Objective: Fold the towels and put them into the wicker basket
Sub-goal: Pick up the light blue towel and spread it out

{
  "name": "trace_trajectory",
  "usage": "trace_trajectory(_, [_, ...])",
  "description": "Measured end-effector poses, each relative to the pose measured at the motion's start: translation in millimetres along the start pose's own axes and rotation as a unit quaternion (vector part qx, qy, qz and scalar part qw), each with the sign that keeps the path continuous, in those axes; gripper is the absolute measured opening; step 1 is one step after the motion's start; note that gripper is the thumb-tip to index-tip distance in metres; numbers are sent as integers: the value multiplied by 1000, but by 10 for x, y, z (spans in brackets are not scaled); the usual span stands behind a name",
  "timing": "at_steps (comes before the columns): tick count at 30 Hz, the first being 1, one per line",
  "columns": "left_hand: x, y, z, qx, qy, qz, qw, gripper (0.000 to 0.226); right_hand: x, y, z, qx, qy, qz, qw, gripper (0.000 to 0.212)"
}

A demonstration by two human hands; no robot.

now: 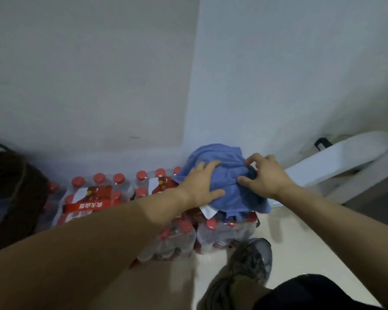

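While the blue towel (224, 175) sits bunched in a mound on top of the shrink-wrapped packs of red-capped water bottles (112, 198), I have both hands on it. My left hand (202, 182) lies spread over the near-left side of the heap, fingers fairly straight and pressing down on the cloth. My right hand (264, 175) is at the far-right side with fingers curled, and it looks to be pinching a fold of the fabric between thumb and fingertips, though blur keeps me from being sure how much cloth it holds.

A white paper or label edge (207, 212) pokes out just beneath my left hand, under the towel's rim. Beyond my right hand a white sloping fixture (345, 162) leans against the wall. Beyond my left forearm a dark rounded woven shape (16, 198) shows at the edge of view; it may be the wicker basket, but I cannot confirm that. Below both hands, a shoe (251, 265) rests on the pale floor.

My worry: the bottle caps make an uneven bed, so any fold pressed here could come out lopsided. If I lift with only the right-hand pinch, the bundle may unroll and drag off onto the floor, or take the loose paper with it.
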State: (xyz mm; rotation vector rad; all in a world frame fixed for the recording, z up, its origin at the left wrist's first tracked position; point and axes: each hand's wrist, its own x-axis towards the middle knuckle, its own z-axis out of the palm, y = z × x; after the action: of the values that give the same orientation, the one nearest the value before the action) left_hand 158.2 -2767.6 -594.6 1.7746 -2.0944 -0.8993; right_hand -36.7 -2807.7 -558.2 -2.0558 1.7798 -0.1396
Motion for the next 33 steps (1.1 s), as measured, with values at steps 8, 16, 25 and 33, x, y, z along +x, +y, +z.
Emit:
trace_trajectory(8, [192,-66,59,92,-112,2,989,84,201,159,-61,141,-38,21,989,13])
trace_trajectory(16, [-251,282,-618,-177,37,54,982,69,-143,-572,-592,290,-39,-86,952,14])
trace_trajectory(25, [-1114,424,-1147,-347,296,74,887,36,-870,-1809,-825,452,-71,-128,880,7])
trace_trajectory(33, [-1605,-77,-1414,-298,346,15,890,19,-1102,-1807,-526,209,-214,-172,939,49])
